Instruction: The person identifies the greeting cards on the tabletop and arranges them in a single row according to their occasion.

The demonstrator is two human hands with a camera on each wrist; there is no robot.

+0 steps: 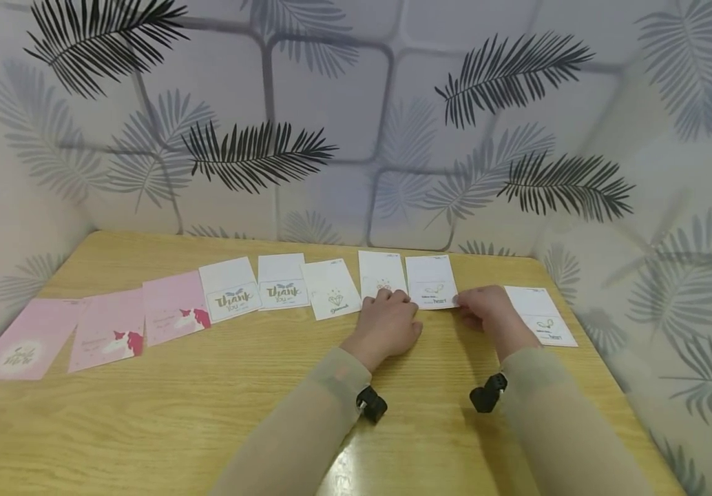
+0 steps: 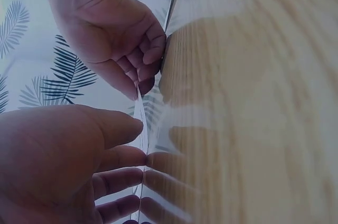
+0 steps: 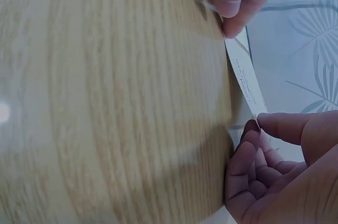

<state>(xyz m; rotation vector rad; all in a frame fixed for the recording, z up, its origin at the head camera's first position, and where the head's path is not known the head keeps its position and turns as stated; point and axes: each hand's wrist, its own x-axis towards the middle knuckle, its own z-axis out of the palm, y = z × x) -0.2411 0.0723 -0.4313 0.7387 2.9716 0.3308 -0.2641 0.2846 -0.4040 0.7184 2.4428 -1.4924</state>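
In the head view, a white greeting card with small print and the word "heart" lies at the right part of a row. My right hand pinches its lower right corner between thumb and fingertip; the right wrist view shows the card slightly raised at that corner. My left hand rests at the lower edge of the neighbouring white card, its fingertips near the heart card's left side. In the left wrist view, that left hand has fairly straight fingers touching the surface.
Leftward stand pink cards, two "Thank You" cards and a white card with a gold diamond-like motif. Another heart card lies right of my right hand. A leaf-patterned wall borders the wooden table.
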